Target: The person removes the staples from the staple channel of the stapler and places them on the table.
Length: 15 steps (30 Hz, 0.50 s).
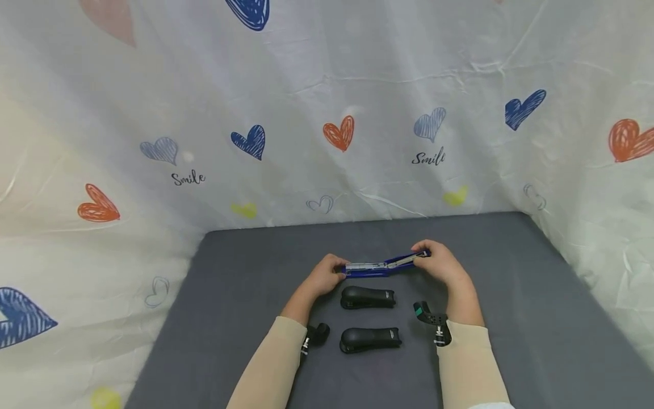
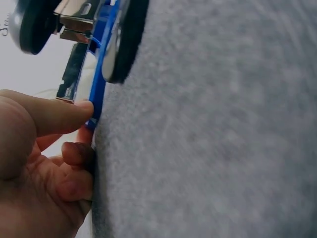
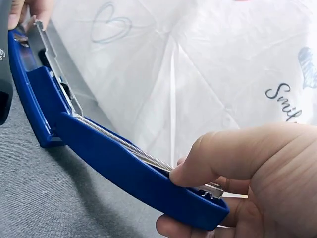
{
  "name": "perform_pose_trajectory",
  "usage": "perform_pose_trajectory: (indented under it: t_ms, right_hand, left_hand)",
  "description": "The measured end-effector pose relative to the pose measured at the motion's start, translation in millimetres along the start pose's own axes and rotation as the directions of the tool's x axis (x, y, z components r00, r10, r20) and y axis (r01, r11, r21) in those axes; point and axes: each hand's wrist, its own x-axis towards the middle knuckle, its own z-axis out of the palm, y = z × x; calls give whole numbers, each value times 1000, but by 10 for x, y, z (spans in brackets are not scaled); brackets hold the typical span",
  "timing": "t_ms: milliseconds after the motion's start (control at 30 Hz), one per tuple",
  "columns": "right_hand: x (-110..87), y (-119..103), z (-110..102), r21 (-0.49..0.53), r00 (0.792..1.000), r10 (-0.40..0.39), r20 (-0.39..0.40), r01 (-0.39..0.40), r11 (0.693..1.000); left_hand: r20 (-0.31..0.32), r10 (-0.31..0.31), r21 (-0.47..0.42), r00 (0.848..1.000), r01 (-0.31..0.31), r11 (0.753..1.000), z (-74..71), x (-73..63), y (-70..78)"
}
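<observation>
A blue stapler (image 1: 368, 272) is spread wide, its two arms forming a shallow bend over the grey table. My left hand (image 1: 325, 275) pinches its left end between thumb and fingers, low against the table. At the other end, my right hand (image 1: 438, 262) grips the raised arm, thumb on top and fingers beneath. A metal spring (image 3: 143, 151) runs along that arm in the right wrist view, and a metal strip (image 3: 54, 64) stands up from the other arm. Nearer to me lie two black staplers, one (image 1: 368, 297) just below the blue one and another (image 1: 370, 339) closer still.
The grey tabletop (image 1: 245, 318) extends around the staplers. A white curtain printed with hearts (image 1: 378, 74) hangs behind and at both sides. Black wrist mounts (image 1: 433, 319) sit on the sleeves, close to the black staplers.
</observation>
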Motion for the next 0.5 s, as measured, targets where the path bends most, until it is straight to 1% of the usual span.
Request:
perform_pose_trajectory:
  t_ms: [167, 300, 400, 500]
  right_hand:
    - [10, -21, -17, -33, 1000, -3, 0, 3, 999]
    - [-14, -45, 6, -63, 1000, -5, -17, 4, 998]
    - [-32, -72, 26, -89, 999, 9, -32, -12, 996]
    - [-40, -100, 36, -104, 998, 27, -50, -32, 994]
  left_hand:
    - [-17, 5, -2, 1000, -5, 1000, 7, 24, -29]
    - [-25, 5, -6, 1000, -6, 1000, 7, 16, -65]
    - [-30, 6, -9, 1000, -6, 1000, 13, 4, -84]
    - [-42, 5, -22, 999, -6, 1000, 21, 19, -100]
